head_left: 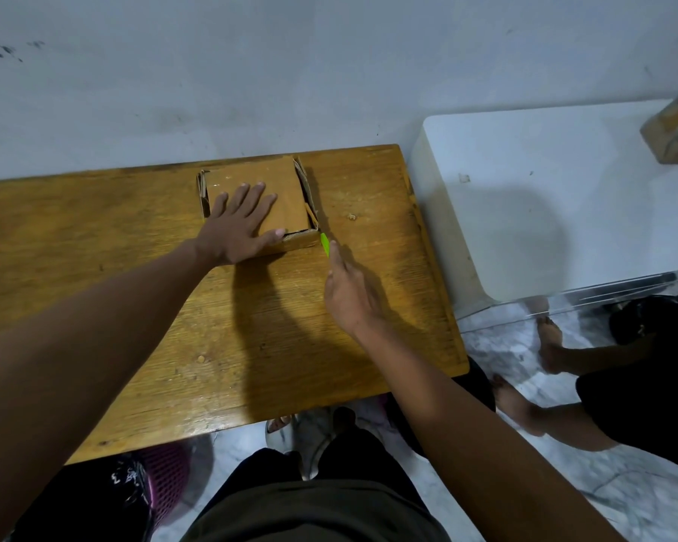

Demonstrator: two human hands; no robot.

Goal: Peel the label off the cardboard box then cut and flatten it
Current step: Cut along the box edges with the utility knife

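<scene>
Now one cardboard box point(257, 197) sits at the far edge of the wooden tabletop point(134, 307), the left hand point(237, 224) pressing flat on it with fingers spread straight, while the right hand point(349, 291) grips one green cutter point(325, 244) at the box's near right corner.

No text, brand, number or sign can be read anywhere: the cardboard box point(257, 193) on the surface point(134, 307) shows only bare brown board.
</scene>
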